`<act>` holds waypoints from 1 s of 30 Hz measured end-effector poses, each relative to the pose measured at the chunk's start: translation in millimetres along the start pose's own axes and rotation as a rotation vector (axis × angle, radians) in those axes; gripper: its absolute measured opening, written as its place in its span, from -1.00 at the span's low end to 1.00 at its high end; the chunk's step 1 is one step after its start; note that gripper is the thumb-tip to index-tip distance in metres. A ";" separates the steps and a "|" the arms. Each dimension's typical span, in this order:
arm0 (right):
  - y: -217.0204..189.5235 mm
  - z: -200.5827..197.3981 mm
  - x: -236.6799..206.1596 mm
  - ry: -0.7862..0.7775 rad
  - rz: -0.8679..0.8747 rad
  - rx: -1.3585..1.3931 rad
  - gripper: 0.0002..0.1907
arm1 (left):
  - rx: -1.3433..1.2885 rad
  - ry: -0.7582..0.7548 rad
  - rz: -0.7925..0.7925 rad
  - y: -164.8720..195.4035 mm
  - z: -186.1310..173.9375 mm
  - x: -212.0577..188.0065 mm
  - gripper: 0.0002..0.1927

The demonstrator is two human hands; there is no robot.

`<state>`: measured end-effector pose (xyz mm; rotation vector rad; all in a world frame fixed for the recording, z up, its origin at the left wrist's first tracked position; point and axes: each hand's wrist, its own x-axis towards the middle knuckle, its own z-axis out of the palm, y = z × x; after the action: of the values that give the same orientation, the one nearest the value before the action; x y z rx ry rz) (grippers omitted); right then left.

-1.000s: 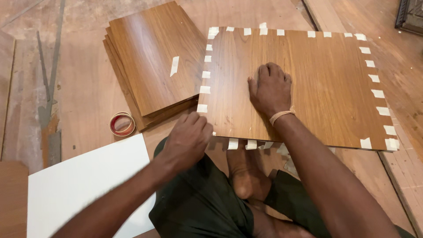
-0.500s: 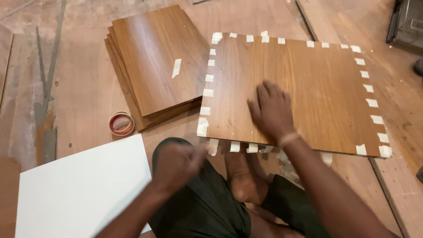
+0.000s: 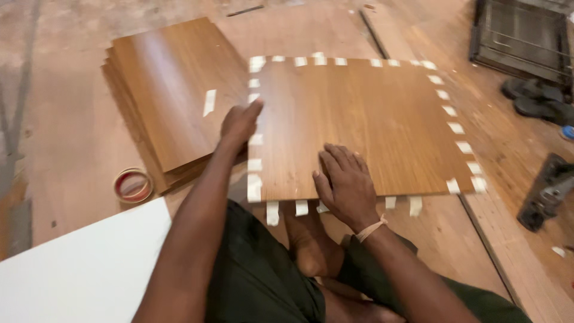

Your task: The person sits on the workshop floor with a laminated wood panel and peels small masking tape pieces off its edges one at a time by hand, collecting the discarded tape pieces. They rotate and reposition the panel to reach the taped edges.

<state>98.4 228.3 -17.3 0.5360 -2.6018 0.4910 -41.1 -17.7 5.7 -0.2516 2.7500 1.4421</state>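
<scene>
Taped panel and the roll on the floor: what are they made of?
Taped panel: looks like wood-grain laminate or veneer, brown with a soft sheen and straight grain; pale tape strips line its edges. Roll: probably paper masking tape, cream rim, reddish core.

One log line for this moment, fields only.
left hand: on taped edge of brown wooden panel | right hand: flat on panel

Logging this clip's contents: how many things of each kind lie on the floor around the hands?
Wood panel edged with tape strips: 1
Stack of wood panels: 1
Tape roll: 1
White board: 1
Dark power tool: 1
Total: 5
</scene>
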 end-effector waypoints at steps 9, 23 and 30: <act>128.2 -53.2 -2.4 -0.172 -0.203 0.103 -0.61 | -0.864 -0.186 -0.249 -62.2 69.5 -142.1 -0.61; 111.4 -102.3 -82.1 0.036 0.216 0.072 -0.78 | -0.756 -0.355 -0.107 -10.0 152.4 -219.7 -0.66; 94.9 -121.4 -118.2 0.015 0.441 0.138 -0.88 | -0.026 -0.174 0.937 49.6 127.7 -222.4 -0.77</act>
<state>196.1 394.7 4.7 -0.0095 -2.6842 0.8135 164.1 143.6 -5.0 1.2471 2.7809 1.4858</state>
